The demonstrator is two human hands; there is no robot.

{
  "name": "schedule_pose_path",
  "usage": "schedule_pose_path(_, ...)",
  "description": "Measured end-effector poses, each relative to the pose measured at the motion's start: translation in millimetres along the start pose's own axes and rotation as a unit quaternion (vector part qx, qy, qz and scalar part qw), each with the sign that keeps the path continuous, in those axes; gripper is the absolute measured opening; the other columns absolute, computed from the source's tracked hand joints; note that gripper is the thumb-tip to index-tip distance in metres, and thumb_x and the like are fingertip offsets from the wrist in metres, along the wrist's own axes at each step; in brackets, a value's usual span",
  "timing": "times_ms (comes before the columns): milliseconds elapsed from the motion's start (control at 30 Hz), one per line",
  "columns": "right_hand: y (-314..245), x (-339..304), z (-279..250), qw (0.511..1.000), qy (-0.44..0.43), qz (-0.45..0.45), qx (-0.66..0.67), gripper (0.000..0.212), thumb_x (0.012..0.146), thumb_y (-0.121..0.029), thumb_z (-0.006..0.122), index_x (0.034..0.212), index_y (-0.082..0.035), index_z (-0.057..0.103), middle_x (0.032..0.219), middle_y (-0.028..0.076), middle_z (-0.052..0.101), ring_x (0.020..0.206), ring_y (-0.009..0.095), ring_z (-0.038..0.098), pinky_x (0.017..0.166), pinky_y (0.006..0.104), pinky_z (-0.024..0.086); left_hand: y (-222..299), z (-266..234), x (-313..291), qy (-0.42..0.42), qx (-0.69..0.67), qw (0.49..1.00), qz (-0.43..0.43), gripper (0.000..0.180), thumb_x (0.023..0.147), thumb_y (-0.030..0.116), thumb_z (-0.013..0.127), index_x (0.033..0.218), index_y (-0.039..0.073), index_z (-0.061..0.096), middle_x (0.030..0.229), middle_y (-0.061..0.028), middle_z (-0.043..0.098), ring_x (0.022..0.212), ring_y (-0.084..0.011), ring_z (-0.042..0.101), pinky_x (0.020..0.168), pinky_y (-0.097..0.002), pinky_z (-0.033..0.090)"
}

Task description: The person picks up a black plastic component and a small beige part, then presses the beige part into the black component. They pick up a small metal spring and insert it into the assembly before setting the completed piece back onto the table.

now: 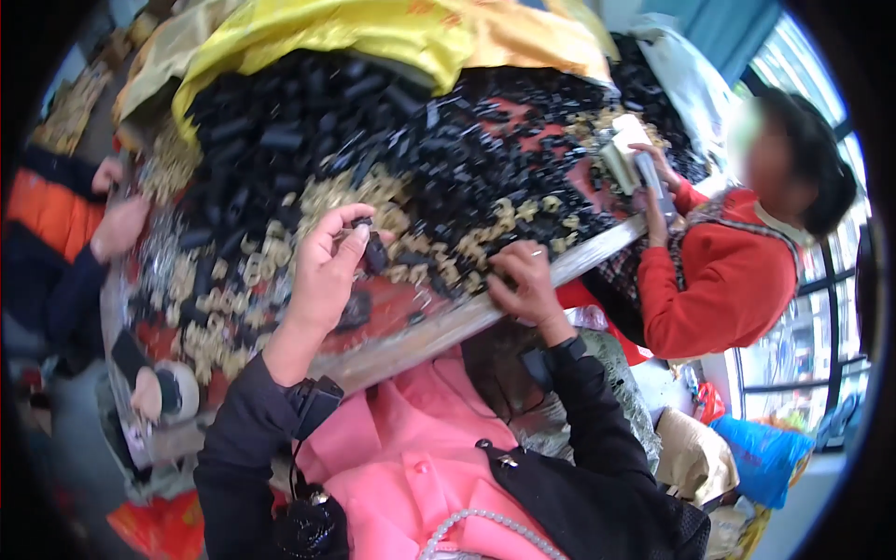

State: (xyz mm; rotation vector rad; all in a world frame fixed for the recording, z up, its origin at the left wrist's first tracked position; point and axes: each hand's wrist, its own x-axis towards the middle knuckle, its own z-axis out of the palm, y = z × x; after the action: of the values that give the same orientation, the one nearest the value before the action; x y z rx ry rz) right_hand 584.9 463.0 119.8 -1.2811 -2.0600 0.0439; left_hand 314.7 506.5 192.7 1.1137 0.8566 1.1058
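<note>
My left hand (329, 261) is raised over the near side of the table, thumb and fingers closed on a small black part (375, 254). Its exact kind is too blurred to make out. Nearer the table's front edge, my right hand (525, 280) has its fingers curled inward, close to loose tan ring-shaped pieces (471, 245). Whatever its fingertips hold is hidden or too small to tell. Beyond both hands spreads a heap of black cylindrical pieces (280, 140), with smaller glossy black parts (439, 173) to the right of them.
A yellow sheet (317, 37) covers the far side of the heap. A pale wooden rim (420, 350) borders the table. At the right, a person in red (723, 280) holds a pale object (627, 149); another person's hands (119, 229) rest at the left. A roundish container (177, 392) stands near left.
</note>
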Motion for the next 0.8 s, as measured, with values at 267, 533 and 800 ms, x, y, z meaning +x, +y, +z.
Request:
schedule_pose_path(267, -23.0, -2.3, 13.7, 0.997, 0.068, -0.017, -0.037, 0.015, 0.063, -0.002, 0.059, 0.078, -0.003, 0.056, 0.077, 0.008, 0.052, 0.077, 0.024, 0.049, 0.065, 0.0340, 0.037, -27.6, -64.8, -125.9, -0.016, -0.350, 0.903, -0.250, 0.034, 0.087, 0.032, 0.041, 0.104, 0.003, 0.046, 0.080, -0.0088, 0.051, 0.060, -0.0132, 0.047, 0.048, -0.0205, 0.038)
schedule_pose_path(533, -102.4, 22.9, 53.7, 0.994, -0.064, -0.078, 0.027, 0.016, 0.063, -0.002, 0.060, 0.079, -0.004, 0.056, 0.078, 0.007, 0.052, 0.075, 0.024, 0.049, 0.066, 0.0330, 0.037, -37.2, -80.0, -142.6, -0.017, -0.418, 0.867, -0.271, 0.039, 0.087, 0.036, 0.038, 0.106, 0.003, 0.045, 0.081, -0.0104, 0.052, 0.061, -0.0150, 0.047, 0.048, -0.0221, 0.037)
schedule_pose_path(800, -122.3, 37.9, 79.0, 0.986, -0.113, -0.086, 0.085, 0.018, 0.064, -0.002, 0.060, 0.081, -0.006, 0.057, 0.078, 0.007, 0.052, 0.074, 0.024, 0.049, 0.065, 0.0318, 0.037, -43.4, -80.5, -121.6, -0.001, -0.360, 0.907, -0.219, 0.033, 0.086, 0.021, 0.038, 0.114, 0.003, 0.038, 0.085, -0.0120, 0.052, 0.064, -0.0148, 0.049, 0.049, -0.0225, 0.039)
